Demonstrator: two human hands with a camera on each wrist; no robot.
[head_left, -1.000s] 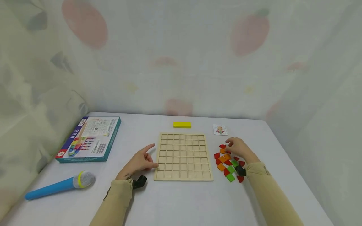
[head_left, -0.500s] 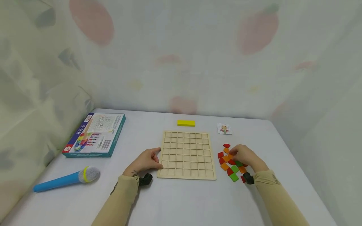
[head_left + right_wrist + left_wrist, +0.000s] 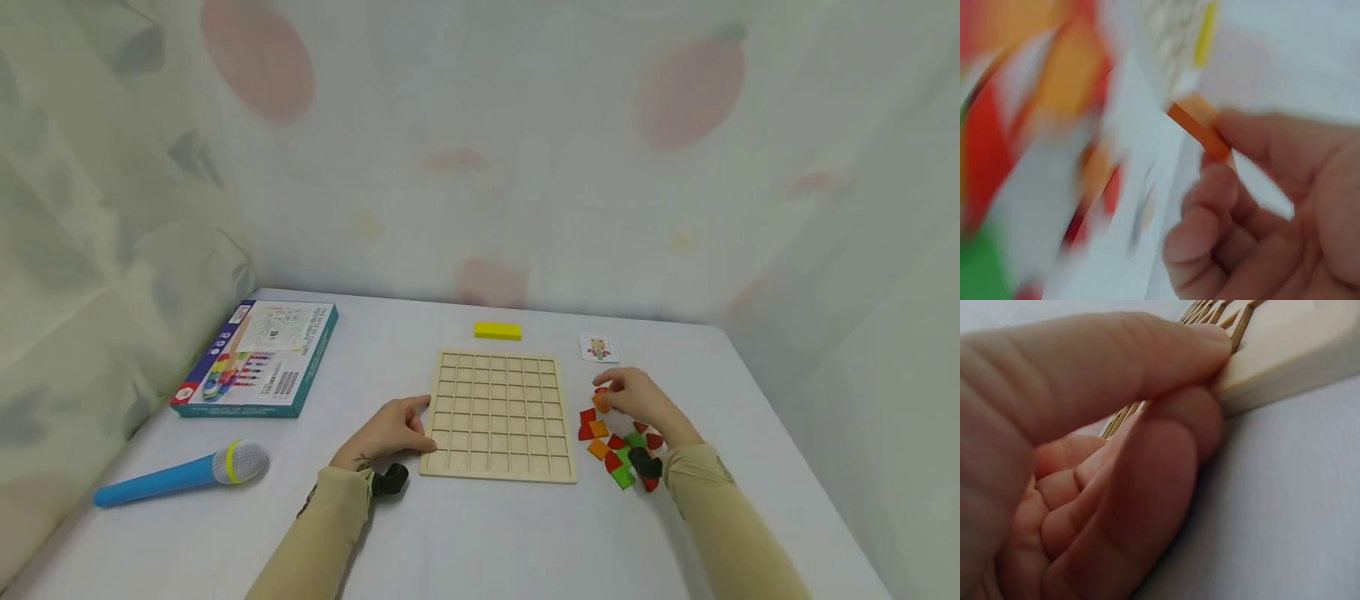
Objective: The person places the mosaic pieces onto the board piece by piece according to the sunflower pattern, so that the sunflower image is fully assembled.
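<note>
Your right hand (image 3: 637,400) shows the main change: set against half a second ago, it stands farther toward the small printed card (image 3: 599,347), at the far end of the loose pieces (image 3: 597,448) rather than over their middle. The right wrist view confirms the grip: your thumb and finger stand only the thickness of one orange piece (image 3: 1200,125) apart and pinch it, with the other fingers curled. The piece appears to be off the table (image 3: 510,542), though blur prevents a finding on height. Your left hand (image 3: 386,429) is at the left edge of the wooden board (image 3: 498,477); compared with a second ago, its forefinger now reaches that edge as well as the thumb. In the left wrist view the thumb lies on the rim with curled fingers close beneath, a narrow hold on the board; how firmly you press cannot be told. The board lies flat between your hands. In my judgement, the change means that one piece is singled out while the board is kept steady, the held piece being apart from the board and the loose red, orange and green pieces lying to its right
</note>
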